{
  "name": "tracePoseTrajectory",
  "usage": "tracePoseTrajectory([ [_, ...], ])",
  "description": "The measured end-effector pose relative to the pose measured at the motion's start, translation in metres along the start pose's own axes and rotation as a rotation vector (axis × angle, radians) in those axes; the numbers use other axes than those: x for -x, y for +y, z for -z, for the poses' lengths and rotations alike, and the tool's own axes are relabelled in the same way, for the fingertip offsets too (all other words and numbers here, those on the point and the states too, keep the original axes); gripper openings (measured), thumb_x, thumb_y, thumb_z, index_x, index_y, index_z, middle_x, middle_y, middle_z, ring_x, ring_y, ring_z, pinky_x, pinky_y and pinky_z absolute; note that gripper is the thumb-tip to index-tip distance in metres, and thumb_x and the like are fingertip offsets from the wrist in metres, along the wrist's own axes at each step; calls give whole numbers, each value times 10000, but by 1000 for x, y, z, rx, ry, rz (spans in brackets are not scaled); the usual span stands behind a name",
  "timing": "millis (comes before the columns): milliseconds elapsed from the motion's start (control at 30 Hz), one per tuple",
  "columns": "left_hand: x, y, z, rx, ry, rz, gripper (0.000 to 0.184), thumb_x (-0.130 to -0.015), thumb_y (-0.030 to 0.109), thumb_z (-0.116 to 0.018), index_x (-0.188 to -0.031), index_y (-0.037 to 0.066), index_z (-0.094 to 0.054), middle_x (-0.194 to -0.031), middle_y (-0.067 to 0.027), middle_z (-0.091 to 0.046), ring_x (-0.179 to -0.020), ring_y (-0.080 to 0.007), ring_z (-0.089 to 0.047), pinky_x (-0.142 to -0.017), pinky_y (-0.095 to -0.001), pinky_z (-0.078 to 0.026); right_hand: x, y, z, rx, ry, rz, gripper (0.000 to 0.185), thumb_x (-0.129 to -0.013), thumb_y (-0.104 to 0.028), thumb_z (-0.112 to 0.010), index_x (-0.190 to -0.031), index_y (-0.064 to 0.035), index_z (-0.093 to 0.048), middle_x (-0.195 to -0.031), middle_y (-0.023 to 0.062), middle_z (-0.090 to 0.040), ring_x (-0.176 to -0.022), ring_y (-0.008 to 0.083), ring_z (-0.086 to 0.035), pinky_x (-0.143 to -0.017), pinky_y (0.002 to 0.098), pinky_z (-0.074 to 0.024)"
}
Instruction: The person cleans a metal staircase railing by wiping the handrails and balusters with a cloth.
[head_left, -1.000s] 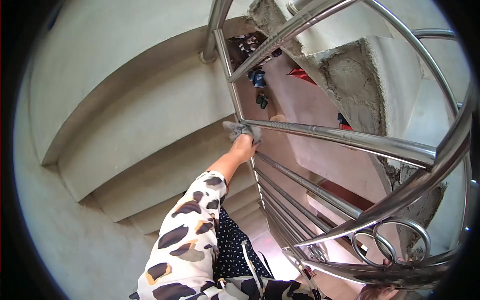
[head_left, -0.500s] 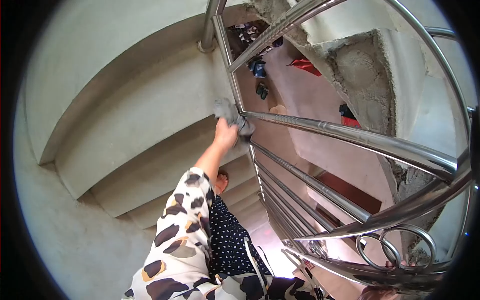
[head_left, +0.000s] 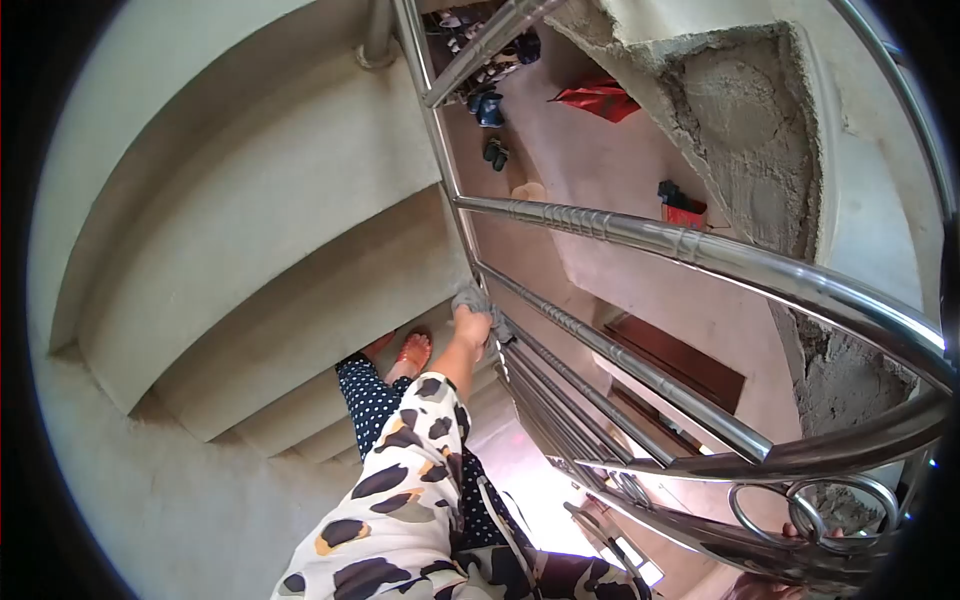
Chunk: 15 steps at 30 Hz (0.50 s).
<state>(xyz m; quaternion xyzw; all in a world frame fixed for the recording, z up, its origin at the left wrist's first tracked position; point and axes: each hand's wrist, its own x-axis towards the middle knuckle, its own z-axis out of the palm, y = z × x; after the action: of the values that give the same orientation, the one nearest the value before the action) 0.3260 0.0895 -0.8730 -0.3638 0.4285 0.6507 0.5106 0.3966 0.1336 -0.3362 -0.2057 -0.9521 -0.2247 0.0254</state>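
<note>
My left hand (head_left: 472,328) is closed around a grey cloth (head_left: 470,297) and presses it against the slanting metal rail (head_left: 456,195) at the stair edge. Cloth shows above the fingers and on their right side. At the lower right, my right hand (head_left: 765,587) wraps round the thick shiny handrail (head_left: 730,545); only part of it shows, with fingertips beside the metal rings (head_left: 838,505).
Concrete steps (head_left: 270,220) descend on the left, with my sandalled foot (head_left: 413,350) on a lower one. Metal bars (head_left: 620,225) cross on the right. Beyond are broken concrete (head_left: 740,110), shoes (head_left: 487,108) and a red object (head_left: 603,99) on the floor below.
My left hand has moved down along the slanting rail with the cloth. The view has shifted, and my feet show more on the lower steps. My right hand stays at the handrail.
</note>
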Motion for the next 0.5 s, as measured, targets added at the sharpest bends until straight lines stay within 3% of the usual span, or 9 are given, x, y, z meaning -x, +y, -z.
tracePoseTrajectory([
  [33, 6, 24, -3, -4, 13, -11, 466, -677, -33, -535, -1133, -18, -442, -944, -172, -554, -872, -286, -570, -659, -377, -479, 1, 1, 0, -7, 0, -2, 273, -925, -220, -456, -1047, 21, -495, -826, 142, -571, -698, 251, -579, -651, 387, -502],
  [100, 14, 53, -7, -461, 7, -71, 397, -693, -17, -518, -1087, -38, -468, -945, -199, -574, -876, -302, -584, -693, -378, -474, 1, 0, 2, -12, 2, 1, 280, -931, -232, -444, -1041, 20, -497, -823, 138, -569, -694, 248, -577, -644, 384, -501],
  [133, 19, 58, -8, -466, 14, -77, 397, -693, -17, -518, -1087, -38, -468, -945, -199, -574, -876, -302, -584, -693, -378, -474, 1, 0, 3, -5, 0, 6, 285, -935, -238, -438, -1038, 20, -498, -821, 136, -567, -693, 246, -576, -640, 382, -501],
  [200, 32, 64, -11, -881, -44, -414, 292, -708, 11, -511, -994, -49, -521, -939, -249, -580, -850, -367, -590, -739, -400, -461, 4, 0, 7, 27, -8, 27, 294, -941, -250, -426, -1032, 20, -501, -817, 132, -565, -690, 243, -574, -633, 379, -500],
  [233, 57, 80, -17, -884, -37, -415, 292, -708, 11, -511, -994, -49, -521, -939, -249, -580, -850, -367, -590, -739, -400, -461, 5, 0, 9, 44, -11, 36, 300, -944, -256, -420, -1029, 19, -502, -816, 130, -564, -688, 241, -573, -629, 377, -500],
  [300, 133, 130, -33, -1125, -348, -422, 279, -709, 33, -508, -966, -68, -548, -1028, -314, -532, -962, -454, -517, -879, -419, -420, 5, -1, 12, 66, -10, 58, 305, -947, -262, -414, -1026, 19, -503, -814, 128, -562, -687, 240, -572, -625, 376, -500],
  [367, 163, 130, -37, -1161, -484, -600, 236, -692, 14, -501, -900, -78, -565, -1017, -313, -516, -998, -448, -491, -885, -435, -409, 1, 0, 10, -271, 21, -38, 318, -955, -266, -402, -977, 31, -513, -830, 134, -559, -680, 233, -563, -587, 359, -480],
  [433, 216, 147, -44, -1070, -514, -905, 218, -678, -4, -493, -868, -76, -572, -1002, -302, -508, -1019, -425, -468, -875, -436, -410, -10, -7, 7, -280, 60, 29, 217, -939, -180, -448, -951, 23, -523, -814, 135, -560, -664, 220, -557, -574, 343, -467],
  [500, 206, 149, -47, -1114, -506, -904, 201, -669, -4, -505, -840, -60, -595, -1022, -277, -502, -1032, -400, -448, -882, -434, -404, -14, -10, 5, -93, 134, 153, 188, -926, -154, -471, -951, 23, -526, -817, 135, -566, -669, 217, -566, -584, 344, -477],
])
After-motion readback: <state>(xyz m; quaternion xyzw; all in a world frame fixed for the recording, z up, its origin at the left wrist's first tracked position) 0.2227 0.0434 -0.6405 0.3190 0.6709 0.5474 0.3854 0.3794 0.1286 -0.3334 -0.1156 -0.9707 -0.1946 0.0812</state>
